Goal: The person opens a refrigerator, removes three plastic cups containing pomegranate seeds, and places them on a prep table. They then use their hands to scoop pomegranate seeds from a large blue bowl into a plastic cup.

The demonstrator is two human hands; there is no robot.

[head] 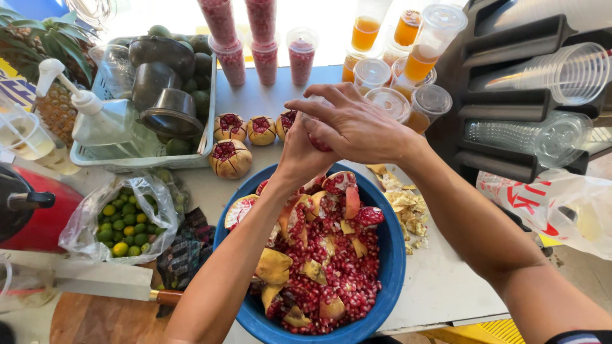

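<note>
both hands (331, 134) cupped around a red pomegranate piece (319, 141) above centre blue bowl (392, 255), clear bag of limes (127, 220) lower left, red-printed white bag (548, 204) right

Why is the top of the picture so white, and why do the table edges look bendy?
In the head view, strong daylight behind the seed cups washes out the top; the wide lens bows the cup rack and table near the edges; the right hand and blue bowl stay sharp.
</note>
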